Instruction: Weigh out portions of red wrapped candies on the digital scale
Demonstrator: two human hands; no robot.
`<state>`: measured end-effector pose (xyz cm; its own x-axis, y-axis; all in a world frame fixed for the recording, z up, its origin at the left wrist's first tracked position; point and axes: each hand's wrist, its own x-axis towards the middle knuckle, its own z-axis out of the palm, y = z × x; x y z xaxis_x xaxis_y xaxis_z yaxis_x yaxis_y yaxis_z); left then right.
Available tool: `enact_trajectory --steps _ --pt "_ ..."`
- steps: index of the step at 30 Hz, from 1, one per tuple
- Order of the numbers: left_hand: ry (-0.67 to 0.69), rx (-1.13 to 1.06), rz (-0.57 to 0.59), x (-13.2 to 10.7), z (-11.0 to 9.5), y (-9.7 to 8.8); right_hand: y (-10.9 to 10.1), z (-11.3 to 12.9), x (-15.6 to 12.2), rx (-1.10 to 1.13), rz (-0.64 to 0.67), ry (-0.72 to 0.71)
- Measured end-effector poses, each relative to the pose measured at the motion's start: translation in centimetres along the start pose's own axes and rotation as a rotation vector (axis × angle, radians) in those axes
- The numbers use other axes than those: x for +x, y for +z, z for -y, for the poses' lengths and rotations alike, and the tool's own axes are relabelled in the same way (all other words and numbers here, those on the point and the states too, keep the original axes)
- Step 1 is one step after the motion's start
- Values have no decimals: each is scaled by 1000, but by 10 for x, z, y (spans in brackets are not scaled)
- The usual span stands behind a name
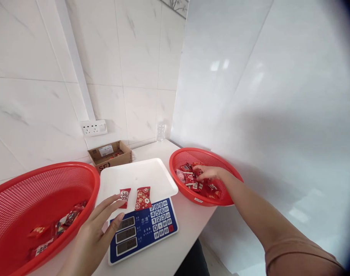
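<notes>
My left hand [98,224] is over the near left corner of the scale [146,226], fingers stretched out and thumb apart. Its fingertips overlap a small red-and-white candy packet [125,196] on the white weighing tray [160,174]; whether they press on it I cannot tell. Just right of that lies a larger red packet [143,198] with gold and white print, on the tray's front edge. My right hand [208,172] reaches into the right red basket [235,178], fingers apart above a heap of red packets [189,178]. No packet shows in its grasp.
At the left stands a large red mesh basket [42,178] with several wrapped packets [71,214] inside. An open cardboard box [114,157] sits behind the tray. A clear plastic container [161,132] stands in the back corner. Tiled walls close off the back and right.
</notes>
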<state>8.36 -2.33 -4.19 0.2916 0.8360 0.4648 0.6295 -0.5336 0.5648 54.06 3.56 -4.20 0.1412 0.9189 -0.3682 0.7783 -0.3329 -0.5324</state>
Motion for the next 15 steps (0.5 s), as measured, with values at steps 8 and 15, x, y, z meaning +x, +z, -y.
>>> enact_trajectory --steps 8,15 --pt "-68 -149 57 7 -15 0 46 26 -9 -273 27 40" --pt "-108 -199 102 4 -5 9 26 29 -16 -234 -127 2"
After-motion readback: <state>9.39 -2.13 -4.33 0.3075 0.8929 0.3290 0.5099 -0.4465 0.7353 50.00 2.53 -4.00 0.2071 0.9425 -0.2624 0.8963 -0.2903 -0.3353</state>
